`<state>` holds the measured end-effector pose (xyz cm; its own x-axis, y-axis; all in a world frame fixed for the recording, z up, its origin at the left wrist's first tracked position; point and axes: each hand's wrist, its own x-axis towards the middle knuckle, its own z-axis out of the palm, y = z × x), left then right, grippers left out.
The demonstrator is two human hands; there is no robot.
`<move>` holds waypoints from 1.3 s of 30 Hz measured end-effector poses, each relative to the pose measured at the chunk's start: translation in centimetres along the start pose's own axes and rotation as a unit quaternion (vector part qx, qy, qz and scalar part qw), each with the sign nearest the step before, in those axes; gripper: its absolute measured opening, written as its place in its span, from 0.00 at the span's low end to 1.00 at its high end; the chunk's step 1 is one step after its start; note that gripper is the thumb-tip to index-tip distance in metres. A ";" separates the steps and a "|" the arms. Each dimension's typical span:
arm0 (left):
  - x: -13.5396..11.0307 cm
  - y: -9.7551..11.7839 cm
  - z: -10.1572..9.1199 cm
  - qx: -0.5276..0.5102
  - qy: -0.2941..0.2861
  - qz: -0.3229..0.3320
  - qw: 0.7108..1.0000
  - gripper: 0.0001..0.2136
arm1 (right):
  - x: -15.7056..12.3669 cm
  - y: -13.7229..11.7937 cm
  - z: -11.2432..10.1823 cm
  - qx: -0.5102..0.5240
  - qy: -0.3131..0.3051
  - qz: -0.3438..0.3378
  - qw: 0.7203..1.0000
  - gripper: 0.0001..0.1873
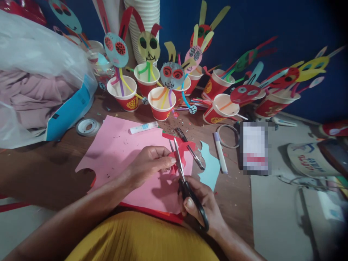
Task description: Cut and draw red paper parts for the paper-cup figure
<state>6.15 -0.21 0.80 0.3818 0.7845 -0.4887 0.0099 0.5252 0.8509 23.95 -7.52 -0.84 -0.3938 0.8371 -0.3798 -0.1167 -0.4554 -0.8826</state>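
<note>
My left hand [150, 161] pinches a small piece of red paper [182, 149] over a large pink sheet [122, 152] on the wooden table [54, 170]. My right hand [202, 208] grips black-handled scissors [181, 174], and their blades are parted around the edge of the red piece. A second pair of scissors [190, 148] lies on the table just behind the red paper. A light blue paper scrap [210, 167] rests to the right of the pink sheet.
Several red paper cups [161, 105] holding paper bunny faces on straws stand along the back. A glue stick [143, 127], a tape roll [87, 127], a white marker [220, 153] and a stack of white cups [145, 21] are nearby. A plastic bag [35, 72] fills the left.
</note>
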 end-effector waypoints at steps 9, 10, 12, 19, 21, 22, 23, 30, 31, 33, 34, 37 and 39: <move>0.0 -0.4 0.1 0.006 0.028 -0.002 1.000 0.06 | -0.2 0.2 0.1 0.002 -0.019 -0.003 1.000 0.25; 0.0 -0.3 0.1 0.012 0.029 -0.005 0.999 0.06 | -0.2 0.2 0.1 0.004 -0.023 -0.005 1.000 0.25; 0.0 -0.1 0.1 0.019 0.030 -0.011 0.999 0.06 | -0.2 0.3 0.1 0.006 -0.026 -0.008 1.000 0.25; 0.1 0.0 0.1 0.033 0.023 -0.022 0.999 0.07 | -0.4 0.4 0.1 0.007 -0.031 -0.009 0.999 0.25; 0.0 0.0 0.1 0.036 0.023 -0.023 0.999 0.07 | -0.4 0.4 0.1 0.009 -0.029 -0.005 1.000 0.26; 0.0 0.0 0.1 0.036 0.024 -0.024 0.999 0.07 | -0.4 0.3 0.1 0.010 -0.028 -0.003 1.000 0.26; 0.0 0.0 0.1 0.036 0.025 -0.024 0.999 0.07 | -0.3 0.3 0.1 0.010 -0.026 -0.002 1.000 0.26; -0.2 0.1 0.1 0.041 0.027 -0.018 0.999 0.06 | -0.2 0.4 0.1 0.008 -0.021 -0.002 1.000 0.25; -0.2 0.1 0.0 0.042 0.028 -0.018 0.999 0.06 | -0.2 0.4 0.1 0.006 -0.020 -0.002 1.000 0.25; -0.1 0.3 0.1 0.045 0.031 -0.021 0.998 0.06 | -0.1 0.4 0.1 0.005 -0.020 -0.002 1.000 0.25; -0.1 0.4 0.1 0.045 0.034 -0.022 0.998 0.06 | -0.2 0.3 0.1 0.005 -0.021 -0.001 1.000 0.25; -0.2 0.6 0.1 0.044 0.034 -0.026 0.998 0.07 | -0.2 0.2 0.1 0.004 -0.020 -0.001 1.000 0.25; -0.2 0.6 0.0 0.045 0.030 -0.027 0.998 0.06 | -0.3 0.2 0.1 0.004 -0.018 -0.002 1.000 0.24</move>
<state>6.11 -0.04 1.45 0.3218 0.7754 -0.5434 0.1126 0.5385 0.8351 23.97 -7.87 -0.92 -0.4261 0.8278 -0.3650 -0.1262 -0.4539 -0.8821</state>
